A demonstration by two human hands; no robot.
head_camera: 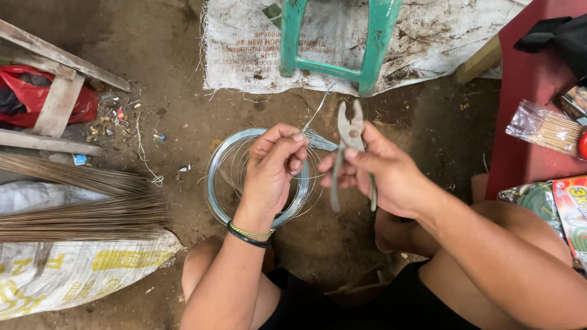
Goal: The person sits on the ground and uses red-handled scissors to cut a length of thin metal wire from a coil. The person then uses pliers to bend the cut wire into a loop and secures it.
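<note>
L hand (274, 165) is pinching a bunch of thin wire ends (315, 139) between thumb and fingertips, closed tight on them, right above the wire coil (221, 183) that's lying flat on the dirt floor (171, 79). R hand (382, 174) is gripping the pliers (350, 146) by the handles, fingers wrapped round, tool pointing nose-up and away from the body. Plier jaws are sitting slightly apart, w/ nothing between them that I can make out.

Key relation: the wire ends are running roughly left-to-right out of the L fingertips, toward the pliers' head, nearly touching it. One loose strand is trailing up and away toward the green stool legs (333, 67). So wire axis is lying across the pliers' upright axis, and the R hand w/ the tool is the nearer one to the free ends. Hands are sitting close, just beside each other, not touching as far as I can tell. Broom bristles (79, 201) are lying off to the left, well apart.
</note>
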